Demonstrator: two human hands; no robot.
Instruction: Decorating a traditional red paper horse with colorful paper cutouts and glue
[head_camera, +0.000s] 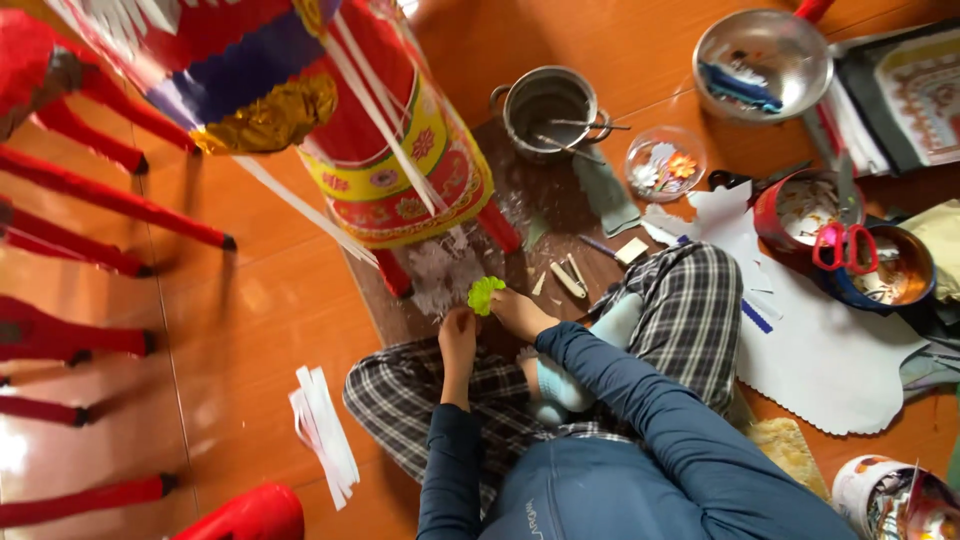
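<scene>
I sit cross-legged on an orange floor in checked trousers and blue sleeves. My left hand and my right hand meet in front of my knees, both pinching a small green crinkled paper flower. Just beyond the flower stands a large red and yellow paper-covered drum-shaped decoration with white paper strips hanging from it. White cut-paper pieces lie at its foot.
A steel pot with tools, a glass dish of paper flowers, a metal bowl, red-handled scissors on tins and a white paper sheet lie to the right. Red stool legs stand left. White strips lie by my knee.
</scene>
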